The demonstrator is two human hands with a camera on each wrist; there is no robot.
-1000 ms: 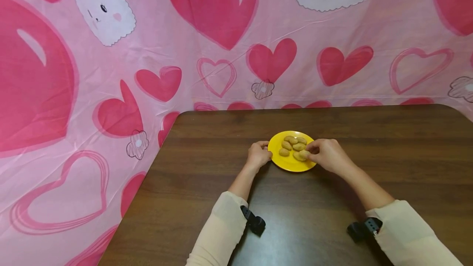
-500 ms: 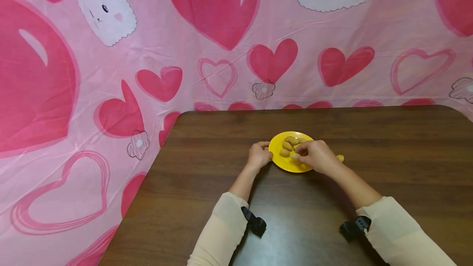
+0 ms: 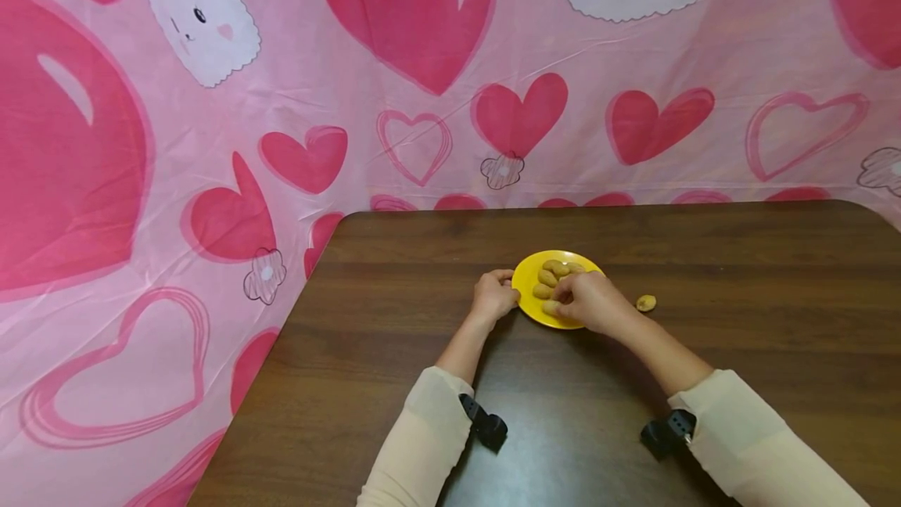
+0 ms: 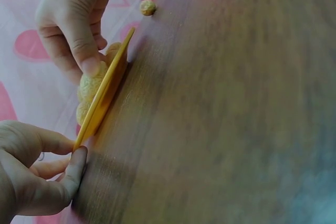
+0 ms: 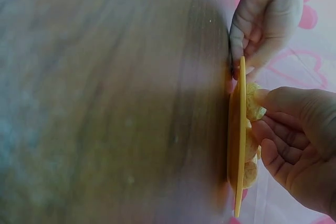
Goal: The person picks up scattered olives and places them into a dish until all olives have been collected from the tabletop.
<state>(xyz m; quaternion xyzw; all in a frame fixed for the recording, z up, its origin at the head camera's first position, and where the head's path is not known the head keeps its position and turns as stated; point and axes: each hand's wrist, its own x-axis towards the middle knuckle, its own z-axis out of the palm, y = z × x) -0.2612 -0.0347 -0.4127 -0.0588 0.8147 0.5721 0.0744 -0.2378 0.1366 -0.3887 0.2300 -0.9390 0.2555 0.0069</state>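
A yellow plate (image 3: 526, 280) holding several tan, rough-skinned peanuts in their shells (image 3: 547, 278) sits on the brown table. My left hand (image 3: 494, 296) pinches the plate's left rim between thumb and fingers, clearly seen in the left wrist view. Over the front of the plate, my right hand (image 3: 594, 302) pinches one peanut (image 5: 254, 100) with thumb and fingertips, low against the plate's surface. Part of the other peanuts is hidden behind that hand in the head view. A single peanut (image 3: 645, 303) lies on the table to the right of the plate.
The wooden table (image 3: 394, 280) reaches its far edge a little behind the plate. Beyond it hangs a pink cloth (image 3: 422, 37) printed with hearts and animal faces. Black wrist cameras (image 3: 487, 427) are strapped over both light sleeves.
My right hand has moved left across the plate, carrying a peanut from the right side toward the front left. The peanut on the table has come into view. The left hand stays put.
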